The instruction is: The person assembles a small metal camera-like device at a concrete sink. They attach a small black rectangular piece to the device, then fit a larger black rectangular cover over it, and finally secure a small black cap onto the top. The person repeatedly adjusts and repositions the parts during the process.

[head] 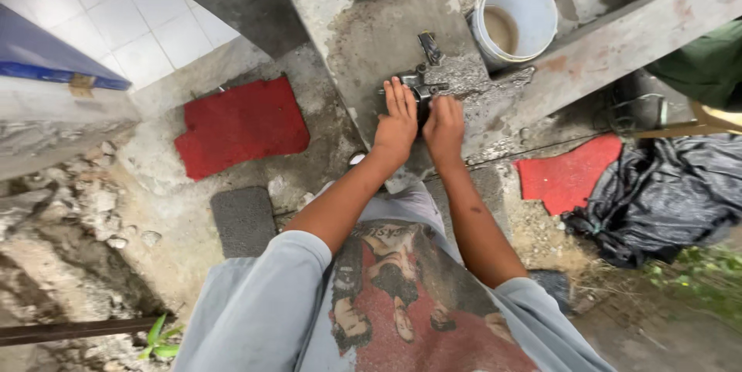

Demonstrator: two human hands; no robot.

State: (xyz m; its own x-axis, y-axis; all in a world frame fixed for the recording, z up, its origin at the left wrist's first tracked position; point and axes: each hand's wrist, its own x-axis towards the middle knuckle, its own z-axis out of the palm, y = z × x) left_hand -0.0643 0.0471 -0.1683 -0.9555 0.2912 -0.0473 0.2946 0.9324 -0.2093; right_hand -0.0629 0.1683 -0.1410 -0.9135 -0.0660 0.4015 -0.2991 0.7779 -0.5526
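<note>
A dark metal part (420,84) with bolts and a lever sits on a raised concrete ledge (371,39). My left hand (397,121) lies flat against its left side, fingers stretched out. My right hand (444,126) presses against its right side with fingers curled over it. Both hands cover the lower half of the part, so its base is hidden. A small dark metal piece (430,47) lies on the ledge just beyond it.
A white plastic bucket (516,18) stands in a concrete basin to the right. Red mats (241,124) (568,175) lie on the ground on both sides, a grey pad (243,221) nearer me. A black plastic sheet (665,194) is heaped at right. Rubble lies at left.
</note>
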